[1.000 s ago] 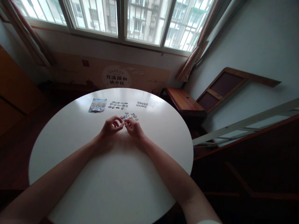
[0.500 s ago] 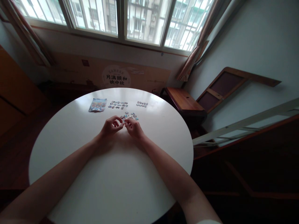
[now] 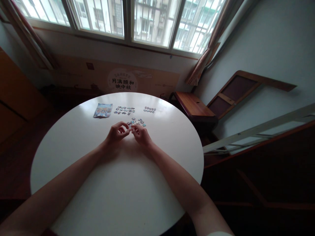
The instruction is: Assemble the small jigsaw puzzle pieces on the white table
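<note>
My left hand (image 3: 117,132) and my right hand (image 3: 142,134) rest on the round white table (image 3: 118,183), fingertips pinched together and meeting at a small jigsaw piece (image 3: 130,129). Just beyond the fingers lies a small cluster of coloured puzzle pieces (image 3: 137,122). Farther back are two more groups of loose pieces, one group (image 3: 124,110) in the middle and another group (image 3: 149,109) to its right. A colourful printed picture card (image 3: 102,110) lies at the back left. What each hand grips is too small to see clearly.
A dark wooden side table (image 3: 194,106) stands right of the round table, with a wooden frame (image 3: 236,90) leaning on the wall. A cardboard panel with printed characters (image 3: 122,82) runs under the window. Wooden furniture stands at the left.
</note>
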{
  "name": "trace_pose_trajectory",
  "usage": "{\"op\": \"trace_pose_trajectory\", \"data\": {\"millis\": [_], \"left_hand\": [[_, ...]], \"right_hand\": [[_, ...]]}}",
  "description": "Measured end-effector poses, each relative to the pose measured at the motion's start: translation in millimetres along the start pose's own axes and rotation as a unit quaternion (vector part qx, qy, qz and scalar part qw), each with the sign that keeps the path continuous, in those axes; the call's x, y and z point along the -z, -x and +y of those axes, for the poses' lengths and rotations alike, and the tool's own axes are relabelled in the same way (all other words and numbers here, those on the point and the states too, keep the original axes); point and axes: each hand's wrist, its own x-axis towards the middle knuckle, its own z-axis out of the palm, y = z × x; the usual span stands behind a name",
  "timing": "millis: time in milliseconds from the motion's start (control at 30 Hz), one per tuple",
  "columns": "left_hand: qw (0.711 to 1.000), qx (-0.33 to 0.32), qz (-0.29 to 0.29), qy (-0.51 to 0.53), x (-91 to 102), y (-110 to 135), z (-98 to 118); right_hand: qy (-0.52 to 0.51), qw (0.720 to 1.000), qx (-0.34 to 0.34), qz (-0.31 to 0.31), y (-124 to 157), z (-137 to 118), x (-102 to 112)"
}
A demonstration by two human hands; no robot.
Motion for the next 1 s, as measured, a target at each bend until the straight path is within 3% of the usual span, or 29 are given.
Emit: {"op": "trace_pose_trajectory", "data": {"millis": [400, 1000], "left_hand": [[0.999, 0.019, 0.006, 0.038, 0.7, -0.9, -0.9], [1.0, 0.001, 0.003, 0.03, 0.0, -0.4, -6.3]], "right_hand": [[-0.011, 0.999, -0.032, 0.014, 0.0, -2.4, 1.9], [-0.043, 0.999, -0.012, 0.025, 0.4, -4.7, 2.5]]}}
